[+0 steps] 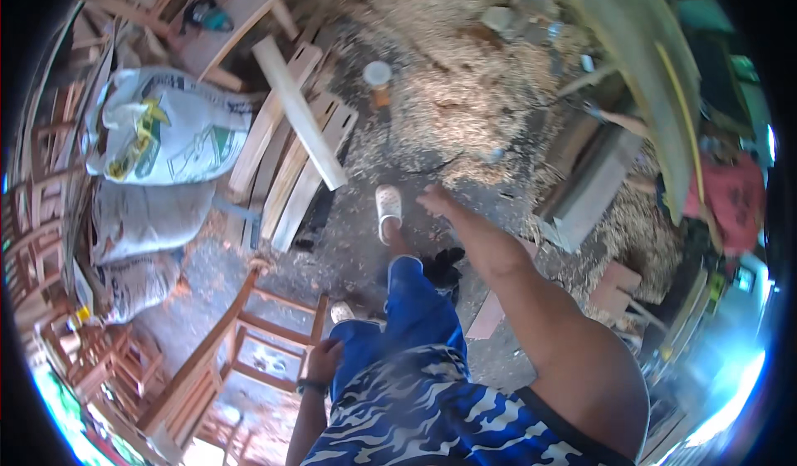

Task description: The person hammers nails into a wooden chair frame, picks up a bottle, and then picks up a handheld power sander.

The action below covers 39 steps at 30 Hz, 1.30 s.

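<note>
My right hand (435, 203) is stretched out ahead over the floor, beyond my white clog (388, 207). Its fingers are apart and nothing is in them. Low at my left thigh is my left hand (322, 361), with a dark band at the wrist. Its fingers are mostly hidden, so I cannot make out a grip. Closest to it is an unfinished wooden chair frame (241, 333), tilted in the view. Whether the hand touches that frame is unclear.
Wooden boards (299, 117) lie stacked ahead left, beside stuffed sacks (170, 125). A power tool (207, 16) rests on a wooden seat. Wood shavings (457, 92) cover the floor ahead. At right are a thick timber beam (594, 188) and a person in a red shirt (730, 196).
</note>
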Each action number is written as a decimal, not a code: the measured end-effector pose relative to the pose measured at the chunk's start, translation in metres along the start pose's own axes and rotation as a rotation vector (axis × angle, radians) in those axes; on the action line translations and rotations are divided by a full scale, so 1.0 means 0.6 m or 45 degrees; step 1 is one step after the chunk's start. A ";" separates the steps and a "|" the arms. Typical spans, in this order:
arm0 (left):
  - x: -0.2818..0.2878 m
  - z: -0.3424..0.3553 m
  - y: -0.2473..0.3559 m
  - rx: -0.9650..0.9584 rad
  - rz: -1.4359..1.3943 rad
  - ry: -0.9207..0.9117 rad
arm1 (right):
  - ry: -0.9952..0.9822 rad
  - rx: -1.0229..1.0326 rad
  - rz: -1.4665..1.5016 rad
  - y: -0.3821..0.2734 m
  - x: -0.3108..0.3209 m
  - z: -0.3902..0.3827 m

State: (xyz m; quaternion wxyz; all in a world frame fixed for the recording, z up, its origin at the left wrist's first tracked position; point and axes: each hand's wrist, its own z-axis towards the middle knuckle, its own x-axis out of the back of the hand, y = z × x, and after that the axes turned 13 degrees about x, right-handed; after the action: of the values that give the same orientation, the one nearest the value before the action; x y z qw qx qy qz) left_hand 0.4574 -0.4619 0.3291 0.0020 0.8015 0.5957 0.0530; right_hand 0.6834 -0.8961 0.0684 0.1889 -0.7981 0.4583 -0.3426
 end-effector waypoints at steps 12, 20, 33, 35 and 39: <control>-0.378 0.206 0.361 -0.828 0.530 -0.142 | -0.019 0.165 -0.774 0.063 -0.013 0.598; -0.373 0.305 0.399 -1.049 -0.088 -0.157 | -0.171 0.397 -0.815 0.219 -0.058 0.924; -0.308 0.306 0.278 -1.153 -0.531 -0.003 | -0.294 0.037 0.366 0.127 -0.017 0.672; -0.329 0.346 0.245 -0.658 -0.655 -0.146 | -0.091 -0.269 0.363 0.012 -0.143 0.433; -0.333 0.386 0.149 -0.527 -0.754 0.047 | -0.339 -0.066 0.630 -0.108 -0.145 0.111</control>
State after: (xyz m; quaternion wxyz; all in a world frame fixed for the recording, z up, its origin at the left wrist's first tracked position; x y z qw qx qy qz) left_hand 0.5058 -0.6649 0.0883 0.1687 0.5756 0.7787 0.1840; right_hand 0.7404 -0.7889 0.0296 0.3047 -0.7044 0.6191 -0.1664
